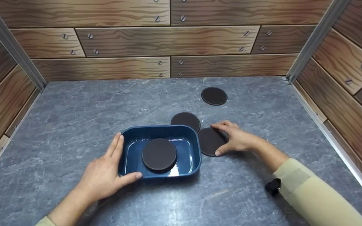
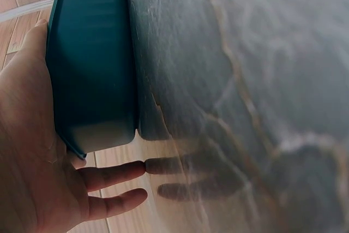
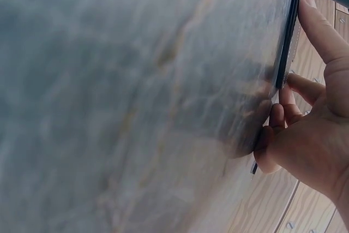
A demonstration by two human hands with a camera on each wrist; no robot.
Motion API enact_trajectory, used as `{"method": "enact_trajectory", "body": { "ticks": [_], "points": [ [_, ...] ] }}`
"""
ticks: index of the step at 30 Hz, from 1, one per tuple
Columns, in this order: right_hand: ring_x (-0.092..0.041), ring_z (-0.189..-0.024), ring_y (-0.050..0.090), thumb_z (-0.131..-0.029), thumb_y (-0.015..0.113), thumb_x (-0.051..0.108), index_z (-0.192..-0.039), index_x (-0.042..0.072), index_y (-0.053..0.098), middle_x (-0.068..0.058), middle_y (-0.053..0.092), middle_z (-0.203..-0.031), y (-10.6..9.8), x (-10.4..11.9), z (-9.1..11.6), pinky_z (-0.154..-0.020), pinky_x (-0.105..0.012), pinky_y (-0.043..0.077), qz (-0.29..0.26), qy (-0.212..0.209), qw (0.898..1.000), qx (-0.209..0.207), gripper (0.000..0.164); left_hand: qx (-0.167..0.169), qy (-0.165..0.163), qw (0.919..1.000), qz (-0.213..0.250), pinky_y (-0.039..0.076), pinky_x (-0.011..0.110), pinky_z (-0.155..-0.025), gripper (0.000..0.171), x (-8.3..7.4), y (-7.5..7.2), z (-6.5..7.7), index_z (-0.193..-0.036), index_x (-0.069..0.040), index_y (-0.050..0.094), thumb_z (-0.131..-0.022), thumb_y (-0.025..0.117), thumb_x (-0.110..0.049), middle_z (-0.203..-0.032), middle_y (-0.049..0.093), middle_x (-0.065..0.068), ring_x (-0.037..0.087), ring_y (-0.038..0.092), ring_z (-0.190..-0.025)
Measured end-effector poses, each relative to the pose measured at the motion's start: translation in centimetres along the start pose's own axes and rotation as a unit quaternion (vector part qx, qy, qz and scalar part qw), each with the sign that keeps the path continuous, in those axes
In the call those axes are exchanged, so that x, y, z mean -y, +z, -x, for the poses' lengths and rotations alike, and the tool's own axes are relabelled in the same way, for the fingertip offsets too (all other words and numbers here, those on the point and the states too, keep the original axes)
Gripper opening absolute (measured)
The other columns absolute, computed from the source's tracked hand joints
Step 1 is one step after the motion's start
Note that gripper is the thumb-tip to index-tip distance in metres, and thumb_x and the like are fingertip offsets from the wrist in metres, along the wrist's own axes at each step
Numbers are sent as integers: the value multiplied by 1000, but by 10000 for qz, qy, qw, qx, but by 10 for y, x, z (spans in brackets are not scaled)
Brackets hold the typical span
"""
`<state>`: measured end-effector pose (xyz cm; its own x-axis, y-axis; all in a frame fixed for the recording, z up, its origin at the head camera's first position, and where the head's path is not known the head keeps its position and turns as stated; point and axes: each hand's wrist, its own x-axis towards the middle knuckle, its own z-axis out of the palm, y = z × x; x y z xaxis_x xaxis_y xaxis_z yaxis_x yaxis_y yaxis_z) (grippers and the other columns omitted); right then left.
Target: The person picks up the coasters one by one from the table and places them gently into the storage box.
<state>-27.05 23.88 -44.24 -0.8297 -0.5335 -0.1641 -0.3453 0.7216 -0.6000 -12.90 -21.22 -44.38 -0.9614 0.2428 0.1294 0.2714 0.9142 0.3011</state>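
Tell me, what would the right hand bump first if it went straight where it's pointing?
The right hand would first meet the dark round coaster between its thumb and fingers. Past that, probably the blue baking dish, though the gap is hard to judge.

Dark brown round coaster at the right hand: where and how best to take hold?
Probably by its near and far edges, coming from the right: the dark brown round coaster is thin and flat, and the blue rectangular dish crowds its left side. The right hand is placed so.
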Motion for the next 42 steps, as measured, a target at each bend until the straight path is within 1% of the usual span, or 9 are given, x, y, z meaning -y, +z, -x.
{"method": "enact_trajectory", "body": {
  "ticks": [5,12,22,26,28,30,33,37,42],
  "points": [
    [-46,-143,31,-74,98,35,-162,11,45,-23,38,-156,0,0,0,-115,-70,27,-4,-11,10000,-2,105,54,-51,10000,-20,54,65,-80,127,0,0,1,-170,-3,17,-85,61,-87,-177,15,15,46,71,-100],
    [-45,-143,28,-75,98,34,-160,15,48,-20,37,-158,0,0,-1,-114,-70,27,-132,68,9999,86,100,44,-52,10000,29,55,63,-78,127,-1,0,1,-170,-3,17,-85,61,-86,-177,16,15,44,72,-98],
    [-40,-139,35,-71,100,33,-153,15,45,-16,47,-152,2,2,1,-116,-65,26,-236,45,9997,-80,100,88,-19,10000,27,55,62,-77,127,0,1,1,-169,-2,17,-85,60,-87,-177,13,15,42,72,-95],
    [-38,-132,45,-71,100,31,-155,18,41,-17,58,-140,1,3,2,-114,-63,30,-319,62,9993,-192,103,67,-8,10000,-2,55,62,-77,127,0,0,0,-169,-2,17,-85,61,-86,-177,14,16,42,72,-93],
    [-36,-123,53,-74,99,28,-156,19,39,-17,62,-130,0,2,3,-109,-60,36,-415,70,9989,-228,102,68,-9,10000,14,55,63,-78,127,0,0,0,-169,-2,16,-86,62,-85,-177,14,16,43,72,-93],
    [-34,-114,58,-77,97,26,-155,19,40,-16,63,-122,-1,1,5,-104,-55,41,-519,61,9983,-257,97,78,-16,10000,32,55,64,-79,127,-1,0,0,-169,-1,16,-86,62,-85,-177,14,16,44,71,-95],
    [-30,-104,60,-82,94,22,-148,16,47,-15,63,-115,-2,-1,7,-97,-48,44,-678,-11,9973,-294,82,97,-28,9999,40,55,64,-80,127,-1,0,0,-169,-2,16,-86,61,-86,-177,14,16,45,71,-97],
    [-29,-106,60,-84,92,21,-138,11,56,-16,64,-120,-4,-3,9,-97,-45,43,-816,-64,9960,-369,66,71,-11,10000,29,55,63,-79,127,0,0,0,-169,-2,17,-86,61,-86,-176,15,16,44,72,-95],
    [-32,-113,62,-85,92,23,-139,7,59,-19,62,-135,-8,-1,14,-100,-48,44,-940,-36,9943,-493,65,53,9,10000,38,55,62,-79,127,1,0,1,-169,0,17,-86,62,-85,-176,15,18,44,71,-93]
  ]
}}
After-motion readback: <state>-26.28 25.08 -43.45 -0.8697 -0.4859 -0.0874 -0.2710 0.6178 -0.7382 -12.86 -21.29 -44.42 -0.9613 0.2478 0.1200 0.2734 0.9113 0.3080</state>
